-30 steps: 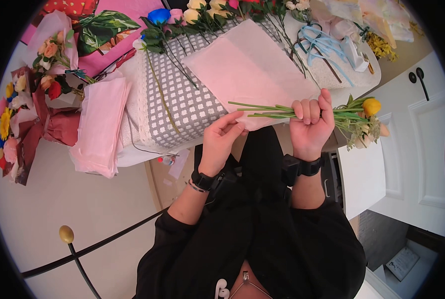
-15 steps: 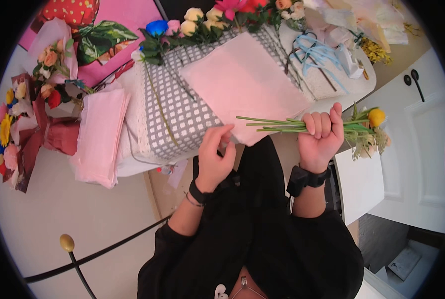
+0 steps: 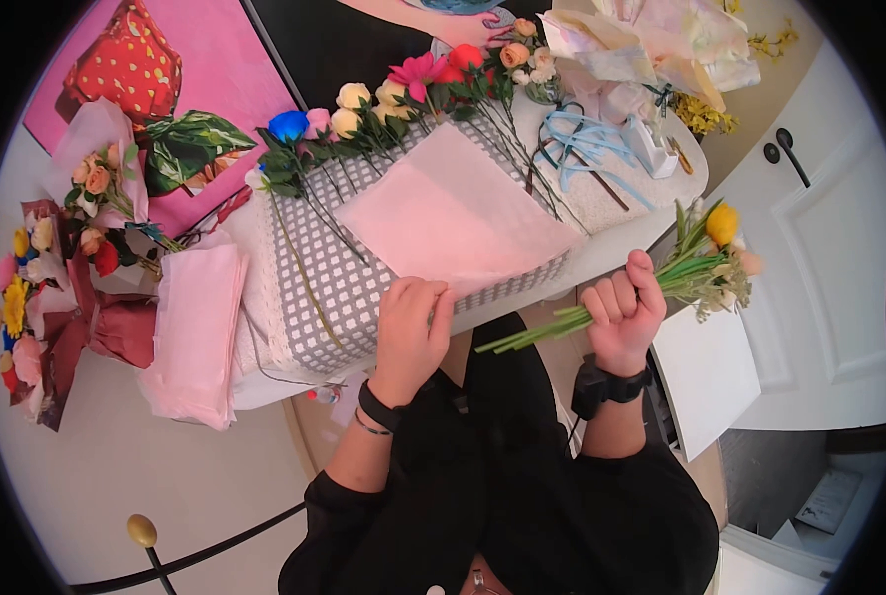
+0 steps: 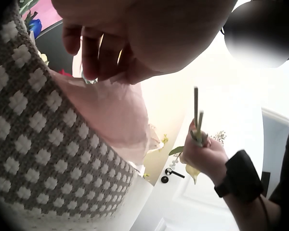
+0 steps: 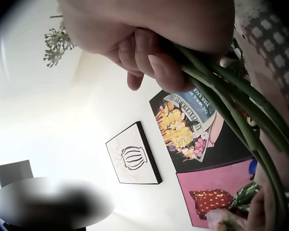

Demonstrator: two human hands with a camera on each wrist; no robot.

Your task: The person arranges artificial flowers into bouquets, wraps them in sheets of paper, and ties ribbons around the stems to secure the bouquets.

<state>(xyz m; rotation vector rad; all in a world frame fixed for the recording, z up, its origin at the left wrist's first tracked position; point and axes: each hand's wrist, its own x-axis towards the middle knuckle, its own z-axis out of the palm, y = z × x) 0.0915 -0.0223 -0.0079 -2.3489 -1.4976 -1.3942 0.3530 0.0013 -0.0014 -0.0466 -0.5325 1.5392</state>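
My right hand [image 3: 623, 315] grips a small bunch of flowers [image 3: 706, 260] by its green stems. Its heads, a yellow bloom and pale blossoms among leaves, point to the right, and the cut ends [image 3: 522, 339] stick out to the left. In the right wrist view the stems [image 5: 236, 108] run out from under curled fingers [image 5: 166, 72]. On the table's near side, my left hand [image 3: 410, 327] pinches the near edge of a pink sheet of wrapping paper [image 3: 453, 208]. The left wrist view shows fingertips [image 4: 90, 70] at the edge of that paper [image 4: 111, 110].
A grey-and-white patterned cloth [image 3: 309, 248] covers the table. Single-stem flowers [image 3: 349, 114] lie along its back. Folded pink paper [image 3: 200, 322] is stacked at left, beside wrapped bouquets [image 3: 96, 288]. Blue ribbon [image 3: 572, 139] and a white tape dispenser [image 3: 651, 149] lie at right.
My left hand has come away from the stem ends, moved left and taken the paper's near edge. The bunch has tilted, its stem ends dropping lower. The head view has shifted upward.
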